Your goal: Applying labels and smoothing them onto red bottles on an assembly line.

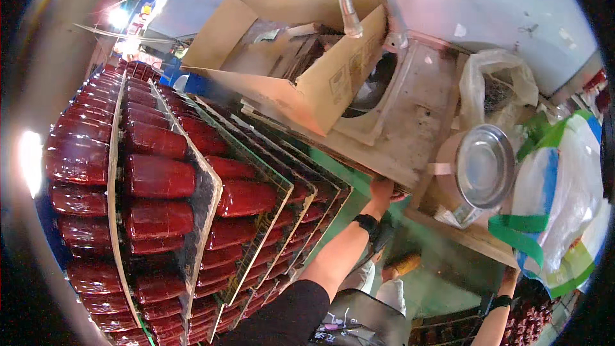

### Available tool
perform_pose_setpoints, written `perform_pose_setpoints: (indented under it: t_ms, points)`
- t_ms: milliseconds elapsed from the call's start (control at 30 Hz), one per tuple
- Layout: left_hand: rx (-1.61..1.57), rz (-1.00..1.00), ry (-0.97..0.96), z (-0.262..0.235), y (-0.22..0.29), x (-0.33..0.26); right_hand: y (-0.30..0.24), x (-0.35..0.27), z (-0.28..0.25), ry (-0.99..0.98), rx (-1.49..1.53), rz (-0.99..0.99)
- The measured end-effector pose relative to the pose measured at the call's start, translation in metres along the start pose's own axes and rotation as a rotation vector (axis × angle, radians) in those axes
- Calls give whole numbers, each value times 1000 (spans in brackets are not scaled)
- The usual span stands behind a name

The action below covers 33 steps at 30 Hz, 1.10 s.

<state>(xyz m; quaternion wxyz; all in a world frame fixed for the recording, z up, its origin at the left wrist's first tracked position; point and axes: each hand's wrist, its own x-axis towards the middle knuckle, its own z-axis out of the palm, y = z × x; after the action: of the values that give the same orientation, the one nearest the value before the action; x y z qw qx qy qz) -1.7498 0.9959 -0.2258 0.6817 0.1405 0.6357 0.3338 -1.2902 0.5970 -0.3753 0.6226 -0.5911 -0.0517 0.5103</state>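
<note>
A worn wooden table [410, 134] stands in front of me. My left hand [382, 191] is closed on its near edge, with some fingers hidden below the board. At the table's near right corner, my right hand [508, 277] also grips the edge, its fingers partly hidden. Both wrists wear dark bands. On the table, an open cardboard box [275, 86] holds flat pieces and scraps. A round metal pan [485, 165] sits near the right side, and a black basin-like opening [375, 90] shows beside the box.
Stacks of glossy dark-red rounded pieces [160, 176] between boards [205, 218] rise close on the left. A curved metal pipe [349, 6] arches over the table. A clear plastic bag [496, 83] and a white, green and blue bag [557, 192] are at the right.
</note>
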Motion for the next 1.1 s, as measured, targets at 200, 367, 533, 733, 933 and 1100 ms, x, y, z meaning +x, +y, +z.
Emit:
perform_pose_setpoints:
  t_ms: [200,367,533,733,933,1100]
  points:
    - [-148,-171,-94,-28,24,16,16,6,-52,-6,-174,-97]
    - [173,-106,136,-91,78,37,47,-38,34,36,-301,-151]
    - [110,196,313,-136,128,37,45,-66,183,30,-415,-244]
    - [-152,438,301,-100,57,32,94,-51,270,-13,-554,-378]
    - [408,671,587,-161,88,74,122,7,473,-128,-655,-486]
    - [280,687,613,-141,133,72,55,-23,568,-193,-892,-396]
